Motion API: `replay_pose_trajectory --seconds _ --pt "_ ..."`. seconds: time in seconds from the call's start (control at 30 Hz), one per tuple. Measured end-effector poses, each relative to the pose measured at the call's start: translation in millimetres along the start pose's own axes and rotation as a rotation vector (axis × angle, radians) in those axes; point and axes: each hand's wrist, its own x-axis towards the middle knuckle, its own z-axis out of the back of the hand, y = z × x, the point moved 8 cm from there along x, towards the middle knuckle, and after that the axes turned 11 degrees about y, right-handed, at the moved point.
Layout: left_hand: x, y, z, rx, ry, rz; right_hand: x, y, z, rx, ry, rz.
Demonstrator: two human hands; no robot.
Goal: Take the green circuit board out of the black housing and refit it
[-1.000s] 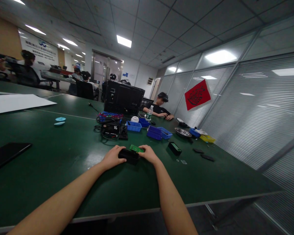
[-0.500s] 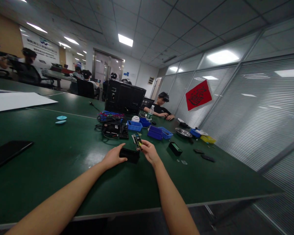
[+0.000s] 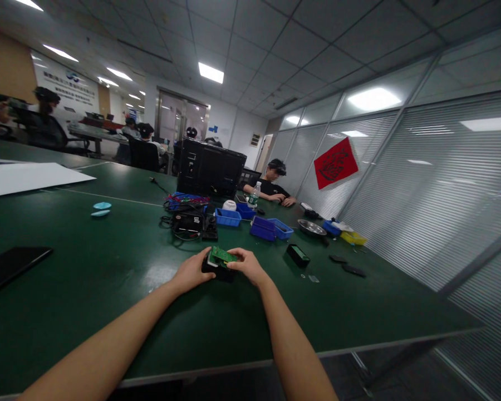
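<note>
- Dark flat panel (image 3: 14,266): far left of the black box (image 3: 223,275), flat on the green table (image 3: 129,239).
- Light blue case (image 3: 102,206): left of the box and beyond it, in two pieces.
- Power adapter (image 3: 187,223): beyond the box, slightly left, cables bunched around it.
- Left hand (image 3: 192,271): at the box's left end, fingers behind, thumb in front, closed around it; presumably a brace against sliding.
- Circuit board (image 3: 222,255): directly over the box, green side up, tilted. Whether it touches the box's rim, cannot tell.
- Blue tray (image 3: 227,218): beyond the box, well apart from it.
- Right hand (image 3: 250,265): at the box's right end, thumb and fingers pinched narrow on the board's right edge; the edge grip likely spares the parts beneath.
- Second box (image 3: 295,258): right of the black box, apart from it, with green showing along its top.
- Metal bowl (image 3: 312,227): right of the black box, farther off.
</note>
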Motion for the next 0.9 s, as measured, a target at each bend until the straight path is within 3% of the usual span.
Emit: replay_pose_trajectory --seconds 0.33,0.57,0.7,0.9 --pt "-2.9 -2.2 1.7 0.016 0.018 0.047 0.4 4.8 -1.2 -0.303 -0.021 0.008" --pt "-1.8 0.8 -0.7 -0.014 0.048 0.066 2.4 -1.2 5.5 -0.239 -0.042 0.039" --pt "-0.9 2.9 -1.1 -0.022 0.032 0.049 1.3 -1.2 1.7 -0.218 0.014 0.039" --pt "0.2 3.3 -1.3 -0.030 0.034 0.042 -0.2 5.1 0.5 -0.314 0.001 0.072"
